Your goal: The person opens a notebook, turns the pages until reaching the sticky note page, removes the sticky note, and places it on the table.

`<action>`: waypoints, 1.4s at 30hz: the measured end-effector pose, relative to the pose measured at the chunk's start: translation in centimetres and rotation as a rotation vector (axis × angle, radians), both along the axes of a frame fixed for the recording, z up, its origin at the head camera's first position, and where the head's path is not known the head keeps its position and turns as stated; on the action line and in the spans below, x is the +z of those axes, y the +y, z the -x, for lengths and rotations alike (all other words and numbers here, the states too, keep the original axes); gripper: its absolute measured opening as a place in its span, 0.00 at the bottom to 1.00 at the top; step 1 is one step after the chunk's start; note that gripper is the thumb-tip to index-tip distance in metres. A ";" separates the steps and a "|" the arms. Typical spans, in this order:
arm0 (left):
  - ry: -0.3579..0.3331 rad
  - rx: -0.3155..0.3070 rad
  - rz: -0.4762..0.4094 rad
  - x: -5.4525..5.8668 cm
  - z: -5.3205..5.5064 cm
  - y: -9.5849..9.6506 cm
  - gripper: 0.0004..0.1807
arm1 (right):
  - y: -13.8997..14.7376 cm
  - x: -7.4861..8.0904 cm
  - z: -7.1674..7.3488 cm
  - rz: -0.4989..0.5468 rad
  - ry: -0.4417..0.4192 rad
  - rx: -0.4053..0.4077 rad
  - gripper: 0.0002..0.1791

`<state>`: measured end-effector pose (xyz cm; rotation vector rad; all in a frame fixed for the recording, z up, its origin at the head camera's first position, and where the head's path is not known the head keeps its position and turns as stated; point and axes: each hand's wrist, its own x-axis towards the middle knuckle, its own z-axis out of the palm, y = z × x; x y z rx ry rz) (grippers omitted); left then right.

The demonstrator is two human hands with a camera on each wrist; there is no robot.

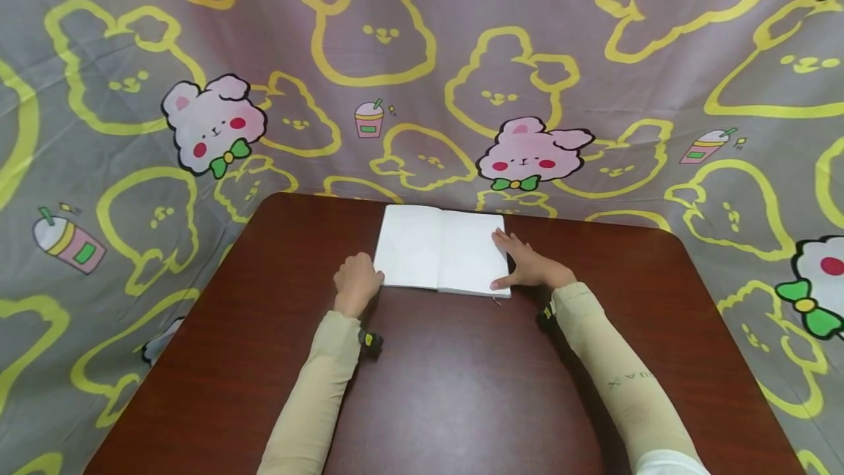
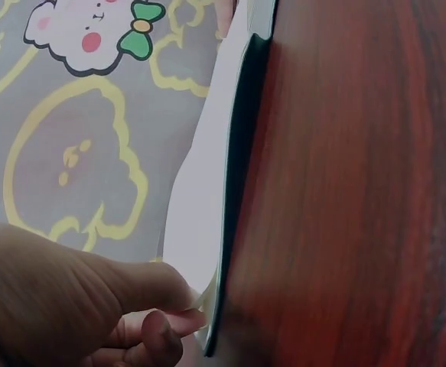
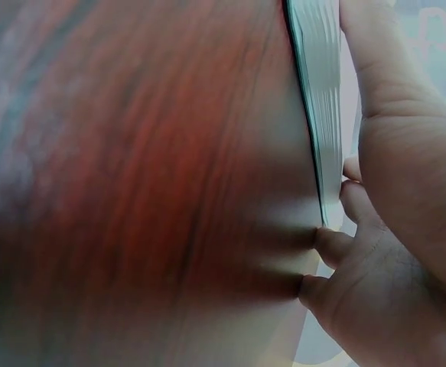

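An open notebook (image 1: 412,248) with blank white pages lies flat at the far side of the table. At its left edge, my left hand (image 1: 356,283) pinches the white page (image 2: 196,222) between thumb and index finger, just above the dark cover (image 2: 239,145); the other fingers curl beneath. My right hand (image 1: 532,267) rests with spread fingers on the right page's outer edge. In the right wrist view, its thumb lies along the page stack (image 3: 322,92), and some fingertips reach past the edge to the table. A thin ribbon (image 1: 497,301) pokes out below the notebook's right half.
The dark reddish-brown table (image 1: 448,380) has rounded far corners. A curtain (image 1: 422,101) printed with yellow outlines and cartoon animals hangs behind it and along both sides. Small black devices sit at the left wrist (image 1: 371,343) and right wrist (image 1: 546,315).
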<state>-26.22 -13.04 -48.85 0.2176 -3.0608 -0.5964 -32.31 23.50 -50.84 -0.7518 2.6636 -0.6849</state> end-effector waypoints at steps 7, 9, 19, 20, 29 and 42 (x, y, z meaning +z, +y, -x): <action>0.013 0.022 0.017 0.0 0.1 0.0 0.17 | 0.0 0.1 -0.1 0.001 0.014 -0.002 0.68; 0.041 0.007 0.064 0.0 0.2 0.1 0.18 | 0.1 0.0 -0.1 0.000 0.013 -0.005 0.68; 0.172 -0.293 0.209 0.3 1.6 3.2 0.23 | 0.1 -0.3 -0.1 -0.004 0.015 0.018 0.67; 0.177 -0.323 0.220 0.3 1.9 3.6 0.25 | 0.0 -0.2 -0.2 0.000 0.011 0.018 0.68; 0.111 -0.538 0.268 -0.2 4.3 6.0 0.31 | -0.3 -0.1 -0.2 0.003 0.014 0.018 0.66; -0.113 -0.625 0.125 -2.6 5.7 5.0 0.33 | -0.5 0.4 -0.5 0.010 0.021 0.017 0.66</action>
